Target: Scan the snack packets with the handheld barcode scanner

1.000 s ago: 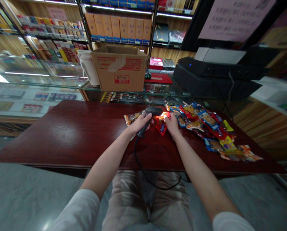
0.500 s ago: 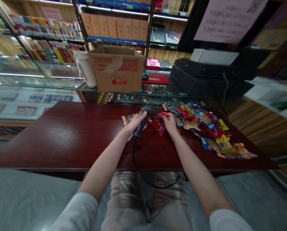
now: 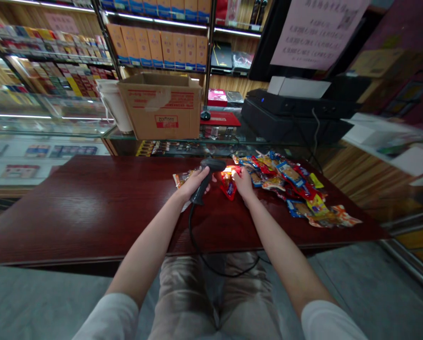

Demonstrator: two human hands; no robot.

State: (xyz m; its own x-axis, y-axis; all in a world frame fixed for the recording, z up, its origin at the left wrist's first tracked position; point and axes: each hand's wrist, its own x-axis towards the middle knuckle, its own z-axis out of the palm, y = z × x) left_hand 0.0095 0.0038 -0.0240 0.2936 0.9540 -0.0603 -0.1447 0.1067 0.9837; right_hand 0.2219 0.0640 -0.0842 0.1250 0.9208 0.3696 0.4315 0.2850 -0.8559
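Observation:
My left hand [image 3: 194, 183] is wrapped round the handle of a black barcode scanner [image 3: 213, 164], whose head points right. A bright light from it falls on the top of a red snack packet [image 3: 228, 188]. My right hand [image 3: 244, 184] pinches that packet by its upper right edge, just above the table. Partly hidden behind my left hand lies another snack packet [image 3: 181, 179], clear with orange print. To the right of my right hand spreads a pile of snack packets [image 3: 291, 174] in red, blue and yellow.
The scanner's black cable [image 3: 193, 236] loops down over the front edge of the dark red table [image 3: 73, 208]. Behind the table stand an open cardboard box [image 3: 165, 111], a white cup-shaped container [image 3: 116, 106] and a black machine [image 3: 289, 106] on a glass counter.
The scanner's light has come on and shines on the red packet. Both hands keep their grips, and the whole view has shifted slightly.

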